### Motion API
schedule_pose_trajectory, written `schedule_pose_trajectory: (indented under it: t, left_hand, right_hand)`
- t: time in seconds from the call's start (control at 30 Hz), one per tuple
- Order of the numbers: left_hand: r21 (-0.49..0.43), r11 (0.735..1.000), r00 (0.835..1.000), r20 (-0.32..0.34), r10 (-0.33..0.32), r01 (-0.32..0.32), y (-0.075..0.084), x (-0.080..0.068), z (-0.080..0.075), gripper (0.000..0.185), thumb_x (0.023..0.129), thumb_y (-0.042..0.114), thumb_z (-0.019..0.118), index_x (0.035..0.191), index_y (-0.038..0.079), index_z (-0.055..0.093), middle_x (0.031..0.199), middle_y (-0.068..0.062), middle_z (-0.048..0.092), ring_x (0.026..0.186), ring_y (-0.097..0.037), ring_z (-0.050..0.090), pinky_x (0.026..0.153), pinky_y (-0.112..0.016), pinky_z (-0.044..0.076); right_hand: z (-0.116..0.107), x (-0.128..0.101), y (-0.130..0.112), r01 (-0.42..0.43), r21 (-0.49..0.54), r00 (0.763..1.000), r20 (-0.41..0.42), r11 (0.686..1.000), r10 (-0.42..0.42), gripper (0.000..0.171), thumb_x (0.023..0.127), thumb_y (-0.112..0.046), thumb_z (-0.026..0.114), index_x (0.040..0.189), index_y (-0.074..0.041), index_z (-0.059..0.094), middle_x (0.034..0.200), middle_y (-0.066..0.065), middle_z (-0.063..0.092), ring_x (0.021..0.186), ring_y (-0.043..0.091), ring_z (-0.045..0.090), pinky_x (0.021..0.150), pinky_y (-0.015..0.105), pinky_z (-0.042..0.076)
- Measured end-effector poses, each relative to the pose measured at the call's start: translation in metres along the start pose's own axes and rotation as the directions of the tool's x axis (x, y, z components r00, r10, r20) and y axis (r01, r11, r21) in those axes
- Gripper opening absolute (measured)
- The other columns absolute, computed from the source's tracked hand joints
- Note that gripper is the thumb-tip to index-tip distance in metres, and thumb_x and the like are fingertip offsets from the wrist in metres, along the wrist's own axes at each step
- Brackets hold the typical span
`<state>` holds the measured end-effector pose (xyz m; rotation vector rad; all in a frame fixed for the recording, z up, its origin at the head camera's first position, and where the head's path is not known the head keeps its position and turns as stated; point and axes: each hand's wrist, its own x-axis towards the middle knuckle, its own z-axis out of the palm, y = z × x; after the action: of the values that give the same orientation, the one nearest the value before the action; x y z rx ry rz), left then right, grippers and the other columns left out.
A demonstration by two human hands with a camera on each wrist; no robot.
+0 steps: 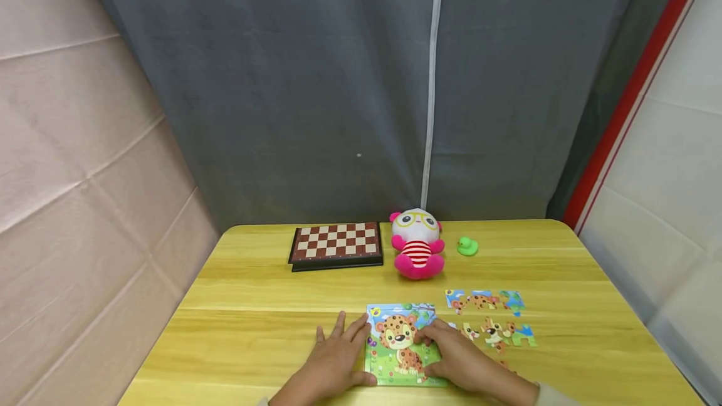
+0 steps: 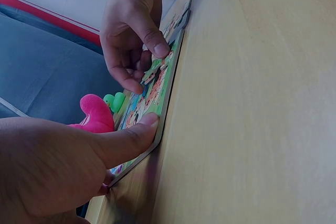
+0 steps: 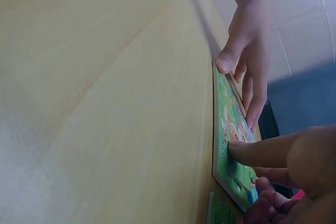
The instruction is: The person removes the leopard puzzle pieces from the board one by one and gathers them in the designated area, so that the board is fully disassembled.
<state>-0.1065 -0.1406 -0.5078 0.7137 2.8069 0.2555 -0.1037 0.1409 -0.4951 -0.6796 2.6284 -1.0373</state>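
A square jigsaw board (image 1: 395, 356) with a cartoon leopard lies on the table near its front edge. My left hand (image 1: 336, 362) rests at the board's left side, fingers extended along the edge and thumb at the near left corner. In the left wrist view that thumb (image 2: 128, 139) lies over the board's rim. My right hand (image 1: 459, 356) is over the board's right part, thumb and index fingertip touching the picture some distance apart. The other fingers bend inward beneath the palm. Nothing shows pinched between the right thumb and index finger.
Loose puzzle pieces (image 1: 485, 301) lie in rows right of the board, partly covered by the right hand. Behind stand a chessboard box (image 1: 338, 242), a pink and white plush toy (image 1: 417, 246) and a green toy duck (image 1: 467, 246). A grey curtain (image 1: 316, 111) hangs behind the table.
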Motion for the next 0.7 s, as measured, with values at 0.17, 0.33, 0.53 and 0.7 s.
schedule_pose_trajectory:
  t: [0.17, 0.33, 0.53, 0.7]
  left_hand:
    - [-0.008, 1.000, 1.000, 0.010, -0.008, 0.009, 0.0018, -0.0002, -0.0013, 0.102, 0.072, 0.080, 0.051, 0.154, 0.023, 0.031, 0.163, 0.009, 0.014, 0.146, -0.045, 0.014, 0.096, -0.082, 0.021]
    - [-0.008, 1.000, 1.000, 0.010, -0.016, 0.016, 0.0032, -0.0005, -0.0026, 0.101, 0.072, 0.079, 0.052, 0.154, 0.024, 0.031, 0.163, 0.009, 0.014, 0.146, -0.044, 0.014, 0.096, -0.081, 0.021]
    - [-0.015, 1.000, 1.000, 0.003, -0.008, 0.008, 0.0041, -0.0017, -0.0041, 0.101, 0.072, 0.077, 0.055, 0.153, 0.021, 0.033, 0.163, 0.007, 0.016, 0.145, -0.046, 0.015, 0.096, -0.082, 0.020]
    - [-0.012, 1.000, 1.000, 0.003, -0.007, 0.007, 0.0037, -0.0017, -0.0038, 0.101, 0.073, 0.077, 0.054, 0.154, 0.022, 0.031, 0.163, 0.007, 0.015, 0.145, -0.045, 0.014, 0.096, -0.082, 0.021]
  right_hand:
    - [0.0000, -0.0014, -0.0012, 0.007, 0.010, 1.000, 0.012, 1.000, -0.007, 0.033, 0.074, -0.024, 0.084, 0.102, -0.023, 0.067, 0.096, -0.011, 0.048, 0.094, 0.009, 0.051, 0.080, 0.026, 0.049]
    - [0.0002, -0.0023, -0.0016, 0.020, 0.024, 1.000, 0.009, 1.000, -0.020, 0.031, 0.075, -0.022, 0.084, 0.100, -0.024, 0.066, 0.096, -0.010, 0.045, 0.095, 0.009, 0.050, 0.082, 0.027, 0.050]
    - [0.0014, -0.0035, -0.0020, 0.038, 0.039, 0.999, -0.004, 0.999, -0.038, 0.030, 0.076, -0.020, 0.084, 0.097, -0.025, 0.064, 0.097, -0.008, 0.044, 0.091, 0.008, 0.047, 0.078, 0.025, 0.049]
    - [0.0015, -0.0047, -0.0021, 0.039, 0.050, 0.999, -0.015, 0.998, -0.038, 0.030, 0.076, -0.019, 0.083, 0.097, -0.025, 0.063, 0.096, -0.009, 0.047, 0.083, 0.007, 0.045, 0.068, 0.022, 0.044]
